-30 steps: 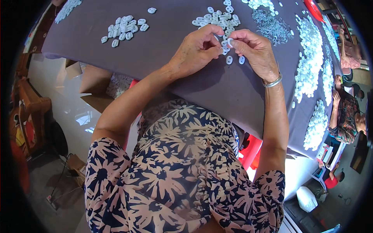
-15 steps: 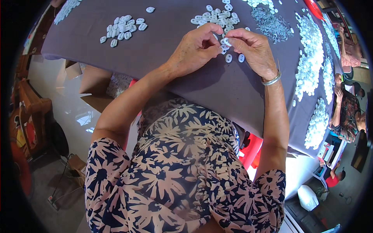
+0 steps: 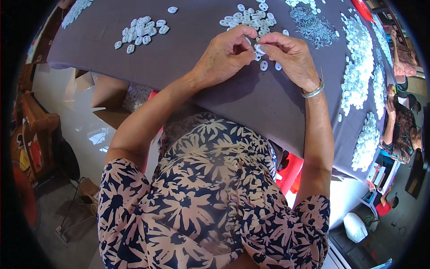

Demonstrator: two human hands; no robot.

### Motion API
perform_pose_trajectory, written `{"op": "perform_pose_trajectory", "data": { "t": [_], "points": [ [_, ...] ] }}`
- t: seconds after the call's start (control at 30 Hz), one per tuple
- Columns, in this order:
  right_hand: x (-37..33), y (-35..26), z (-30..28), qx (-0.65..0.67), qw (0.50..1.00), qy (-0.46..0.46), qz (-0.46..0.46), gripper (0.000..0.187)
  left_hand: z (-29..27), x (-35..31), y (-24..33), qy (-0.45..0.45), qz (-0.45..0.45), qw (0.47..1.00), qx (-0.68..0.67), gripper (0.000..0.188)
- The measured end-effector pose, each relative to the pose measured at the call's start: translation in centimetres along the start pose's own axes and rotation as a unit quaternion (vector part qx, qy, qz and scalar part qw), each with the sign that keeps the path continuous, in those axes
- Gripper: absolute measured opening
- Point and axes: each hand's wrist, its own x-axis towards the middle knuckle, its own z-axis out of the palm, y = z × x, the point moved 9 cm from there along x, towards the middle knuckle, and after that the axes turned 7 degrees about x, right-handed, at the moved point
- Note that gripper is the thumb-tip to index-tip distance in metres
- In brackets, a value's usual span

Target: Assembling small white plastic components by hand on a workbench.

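Note:
My hands meet over the table's dark cloth, fingertips nearly touching. Between thumb and fingers, my right hand (image 3: pixel 290 54) pinches a small white oval plastic piece (image 3: pixel 259 48) with two holes. My left hand (image 3: pixel 227 53) is curled, its thumb against another white piece (image 3: pixel 257 57), partly hidden by the fingers. Just below the fingertips lies a loose two-holed white piece (image 3: pixel 264 66); one more (image 3: pixel 278 66) is beside my right hand. A heap of the same pieces (image 3: pixel 244 20) spreads beyond my hands.
A smaller group of white pieces (image 3: pixel 142 30) lies to the left. Small grey parts (image 3: pixel 313 29) are heaped at the far right, beside long piles of white parts (image 3: pixel 357 67). An open cardboard box (image 3: pixel 109 96) stands below the table's left edge. Other people (image 3: pixel 398 130) are at the right.
The white piece in my right fingers has tilted and shifted slightly left, closer to my left fingertips. Otherwise my hands and the heaps stay nearly where they were.

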Motion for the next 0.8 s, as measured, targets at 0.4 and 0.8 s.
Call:
{"op": "perform_pose_trajectory", "data": {
  "t": [0.4, 0.8],
  "points": [
    [-0.3, 0.1, 0.8, 0.021, 0.999, 0.023, -0.022, 0.011, -0.4, -0.1, -0.5, 0.024, -0.028, 0.999, 0.008, 0.035],
    [-1.2, -4.2, 1.0, -0.086, 0.980, 0.079, -0.161, 0.024, -1.1, -0.1, 0.4, 0.018, -0.053, 0.993, -0.106, 0.028]
  ]
}}
